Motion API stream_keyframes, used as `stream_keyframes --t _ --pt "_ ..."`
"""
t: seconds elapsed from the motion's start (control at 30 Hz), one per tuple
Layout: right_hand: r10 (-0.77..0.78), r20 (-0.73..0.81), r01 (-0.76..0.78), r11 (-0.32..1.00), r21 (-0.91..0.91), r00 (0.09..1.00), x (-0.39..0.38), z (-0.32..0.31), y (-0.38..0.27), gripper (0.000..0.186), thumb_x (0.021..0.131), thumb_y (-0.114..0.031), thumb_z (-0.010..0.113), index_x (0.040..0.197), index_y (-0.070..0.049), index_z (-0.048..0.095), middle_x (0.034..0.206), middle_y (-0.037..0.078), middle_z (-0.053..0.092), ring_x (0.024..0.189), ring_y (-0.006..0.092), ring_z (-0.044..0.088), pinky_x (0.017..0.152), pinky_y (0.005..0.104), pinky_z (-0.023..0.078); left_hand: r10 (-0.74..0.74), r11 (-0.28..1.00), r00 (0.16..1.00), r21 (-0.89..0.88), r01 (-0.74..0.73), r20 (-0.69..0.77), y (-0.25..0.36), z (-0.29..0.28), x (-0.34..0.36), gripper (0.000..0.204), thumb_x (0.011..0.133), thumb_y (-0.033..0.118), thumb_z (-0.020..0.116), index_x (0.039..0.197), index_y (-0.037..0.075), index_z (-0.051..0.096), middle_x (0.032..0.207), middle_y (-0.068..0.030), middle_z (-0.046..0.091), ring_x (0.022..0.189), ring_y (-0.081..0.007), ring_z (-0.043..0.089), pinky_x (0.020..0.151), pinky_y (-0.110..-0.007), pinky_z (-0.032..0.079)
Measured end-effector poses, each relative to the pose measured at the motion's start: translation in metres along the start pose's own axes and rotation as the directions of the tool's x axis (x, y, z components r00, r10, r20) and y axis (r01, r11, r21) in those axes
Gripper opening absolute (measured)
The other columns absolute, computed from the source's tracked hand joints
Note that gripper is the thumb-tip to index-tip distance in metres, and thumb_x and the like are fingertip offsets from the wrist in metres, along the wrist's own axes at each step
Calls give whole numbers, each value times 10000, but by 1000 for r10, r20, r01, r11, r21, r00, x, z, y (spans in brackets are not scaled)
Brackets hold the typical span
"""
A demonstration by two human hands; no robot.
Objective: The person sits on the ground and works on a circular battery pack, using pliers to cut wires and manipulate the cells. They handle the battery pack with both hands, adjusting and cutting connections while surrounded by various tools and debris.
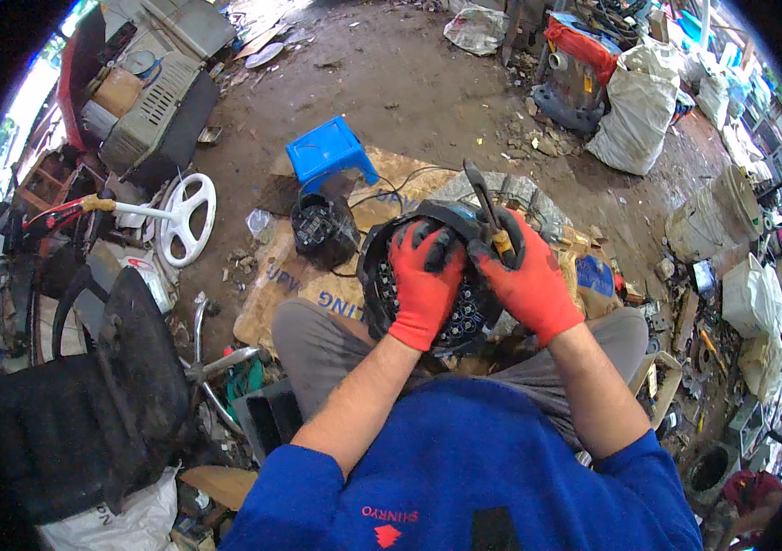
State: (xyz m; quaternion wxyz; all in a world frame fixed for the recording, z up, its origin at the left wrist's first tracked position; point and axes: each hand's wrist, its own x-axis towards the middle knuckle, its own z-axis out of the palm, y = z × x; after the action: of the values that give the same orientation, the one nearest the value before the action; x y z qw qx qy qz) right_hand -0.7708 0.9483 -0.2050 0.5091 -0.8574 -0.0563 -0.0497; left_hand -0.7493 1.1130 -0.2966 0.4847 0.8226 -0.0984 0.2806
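Head view shows me both hands in red gloves with black fingertips, a knit fabric with a rubbery coat. My left hand [423, 285] lies flat over a round black housing [382, 275] resting on my lap, its fingers [435, 241] pressed together and curled over the upper rim. The housing looks like hard plastic, drum-shaped, with rows of small pale dots on its dark face; my palms cover most of that face, so I cannot make out what the dots are. My right hand [529, 280] is wrapped tight around pliers [485, 207], whose yellow grip peeks out between the fingers while dark metal tips rise above the housing's top edge. Whether the tips bite on anything I cannot tell.

Beyond the housing sit a smaller black round part [322, 230] on flattened cardboard [272, 285], a blue plastic stool [328, 151], and a white wheel [187, 216] on the dirt floor [428, 92]. My knees in grey trousers are partly hidden by my blue sleeves.
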Motion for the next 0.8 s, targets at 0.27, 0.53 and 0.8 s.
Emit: stream_keyframes --t 0.27,0.53,0.8 --pt "21 48 -22 999 23 999 0 -1 16 585 845 -281 755 1345 -33 578 1268 195 655 1200 356 631 1028 414 485 -95 995 995 -40 95 -11 5 3 4 383 739 161 855 1054 13 694 1213 -170 622 1178 -377 549 1020 -473 437" --pt "42 64 -52 985 166 997 -1 -11 9 584 831 -274 775 1324 -19 593 1224 173 689 1164 302 661 999 385 501 -332 911 942 -245 332 44 14 6 0 459 740 187 873 1107 -8 679 1211 -197 615 1185 -392 546 1036 -464 433" --pt "51 37 -56 988 145 998 -3 -10 18 627 816 -281 784 1347 -14 583 1264 181 676 1192 297 651 1017 382 494 -81 994 997 -75 81 -2 15 9 -2 407 731 162 872 1039 -26 684 1169 -188 628 1136 -390 574 1008 -457 448"
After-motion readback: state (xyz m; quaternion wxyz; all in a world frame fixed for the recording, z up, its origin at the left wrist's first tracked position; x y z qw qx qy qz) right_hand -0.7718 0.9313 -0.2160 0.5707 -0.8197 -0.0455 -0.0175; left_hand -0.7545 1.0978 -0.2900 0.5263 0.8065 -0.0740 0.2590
